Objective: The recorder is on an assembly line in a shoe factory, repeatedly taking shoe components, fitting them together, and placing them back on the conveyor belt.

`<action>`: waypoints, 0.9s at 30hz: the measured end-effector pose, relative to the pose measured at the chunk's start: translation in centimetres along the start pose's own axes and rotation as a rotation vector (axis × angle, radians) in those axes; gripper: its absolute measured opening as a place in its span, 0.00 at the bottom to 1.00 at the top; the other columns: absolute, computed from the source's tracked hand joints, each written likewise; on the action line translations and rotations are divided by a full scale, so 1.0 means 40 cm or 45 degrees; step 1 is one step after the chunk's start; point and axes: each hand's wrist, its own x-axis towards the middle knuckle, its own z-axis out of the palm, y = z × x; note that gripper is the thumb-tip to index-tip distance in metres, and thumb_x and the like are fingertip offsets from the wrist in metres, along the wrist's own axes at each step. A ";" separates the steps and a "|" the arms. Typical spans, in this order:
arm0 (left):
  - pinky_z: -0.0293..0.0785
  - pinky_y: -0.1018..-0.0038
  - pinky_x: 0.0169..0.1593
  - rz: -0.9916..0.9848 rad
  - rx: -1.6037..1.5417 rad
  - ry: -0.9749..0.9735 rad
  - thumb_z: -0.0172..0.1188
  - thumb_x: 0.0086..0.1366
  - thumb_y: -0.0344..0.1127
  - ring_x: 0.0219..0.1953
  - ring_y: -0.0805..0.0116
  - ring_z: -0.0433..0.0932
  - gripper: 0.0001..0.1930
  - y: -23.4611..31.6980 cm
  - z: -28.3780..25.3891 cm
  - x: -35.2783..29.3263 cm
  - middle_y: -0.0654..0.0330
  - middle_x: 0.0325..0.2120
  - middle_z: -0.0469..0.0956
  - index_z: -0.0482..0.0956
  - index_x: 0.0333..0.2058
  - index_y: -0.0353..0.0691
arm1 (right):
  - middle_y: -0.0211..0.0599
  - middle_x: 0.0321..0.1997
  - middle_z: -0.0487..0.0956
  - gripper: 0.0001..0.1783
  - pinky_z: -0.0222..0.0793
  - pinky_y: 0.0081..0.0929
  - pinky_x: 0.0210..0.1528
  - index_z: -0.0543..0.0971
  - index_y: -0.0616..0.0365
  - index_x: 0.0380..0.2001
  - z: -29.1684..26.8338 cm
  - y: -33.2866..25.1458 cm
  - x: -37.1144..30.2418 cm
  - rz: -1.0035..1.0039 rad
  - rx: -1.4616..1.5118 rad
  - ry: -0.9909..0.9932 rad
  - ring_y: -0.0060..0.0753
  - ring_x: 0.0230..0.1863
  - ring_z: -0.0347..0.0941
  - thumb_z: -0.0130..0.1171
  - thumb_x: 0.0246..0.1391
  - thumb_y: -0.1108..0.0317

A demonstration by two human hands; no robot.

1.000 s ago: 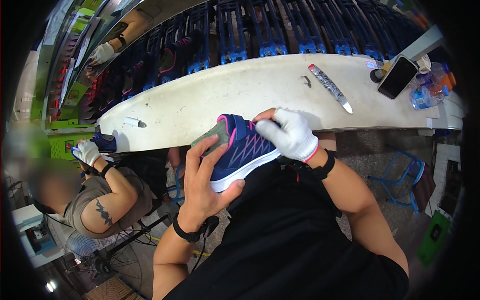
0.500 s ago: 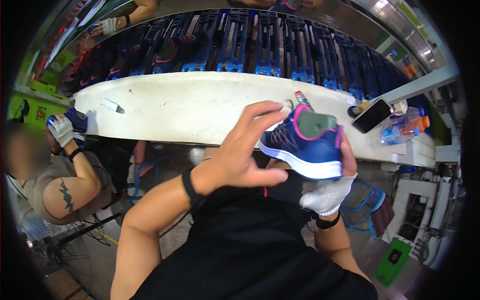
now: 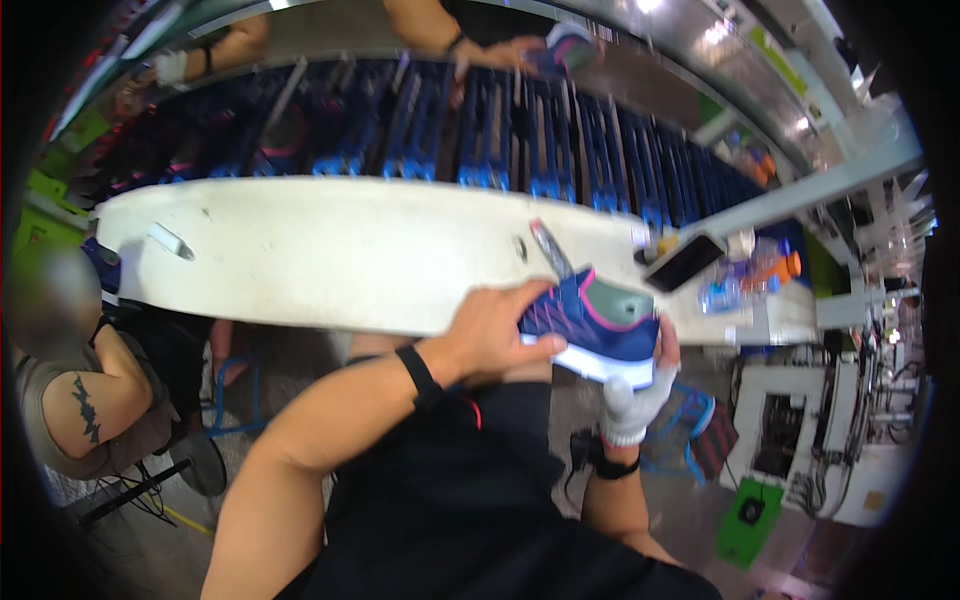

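I hold a blue sneaker (image 3: 596,325) with pink trim, a white sole and a grey insert between both hands, just in front of the white worktable (image 3: 330,260). My bare left hand (image 3: 495,335), with a black wristband, grips its toe end. My right hand (image 3: 640,395), in a white glove, cups the heel and sole from below. The shoe lies on its side with its opening facing up and to the right.
On the table lie a slim tool (image 3: 550,250), a small white piece (image 3: 170,240), a dark phone (image 3: 685,262) and plastic bottles (image 3: 740,285). Behind it runs a conveyor of blue racks (image 3: 480,130). A seated person (image 3: 80,380) works at my left; other hands (image 3: 520,50) reach in from the far side.
My left hand has closed onto the toe of the sneaker, and the shoe has sunk a little lower and rightward. The view has swung further to the right.
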 end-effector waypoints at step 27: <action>0.81 0.59 0.61 0.203 0.667 0.196 0.77 0.60 0.43 0.55 0.50 0.82 0.16 -0.224 -0.243 -0.254 0.56 0.48 0.87 0.89 0.43 0.41 | 0.54 0.61 0.83 0.43 0.82 0.47 0.60 0.77 0.52 0.69 0.052 -0.733 0.859 -1.856 -0.676 0.860 0.53 0.57 0.84 0.84 0.55 0.50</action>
